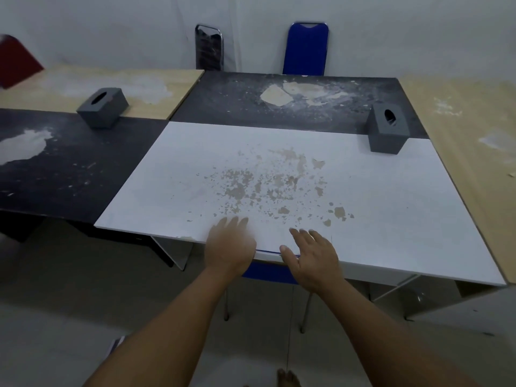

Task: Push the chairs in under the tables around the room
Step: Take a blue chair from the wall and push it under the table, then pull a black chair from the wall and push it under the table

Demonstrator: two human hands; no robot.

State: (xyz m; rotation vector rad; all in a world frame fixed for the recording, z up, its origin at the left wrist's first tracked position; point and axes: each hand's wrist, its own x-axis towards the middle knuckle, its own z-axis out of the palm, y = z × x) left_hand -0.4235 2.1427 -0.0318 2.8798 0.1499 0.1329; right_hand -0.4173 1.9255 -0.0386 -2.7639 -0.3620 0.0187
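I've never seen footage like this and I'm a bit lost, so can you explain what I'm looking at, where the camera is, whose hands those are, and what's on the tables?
There is one picture, and no machine in it. The camera sits on a person's head, looking forward and down, so the two bare arms reaching from the bottom are that person's own. The left hand and right hand are both open with fingers spread over the near edge of a white table; neither holds anything. The left hand is blurred.

Under that edge, between the hands, a blue chair is tucked in, its metal legs showing below. Several tables are pushed together: black, white and wood-coloured, with worn, flaking tops. Two grey tissue boxes stand on them. By the far wall stand a black chair and another blue chair.
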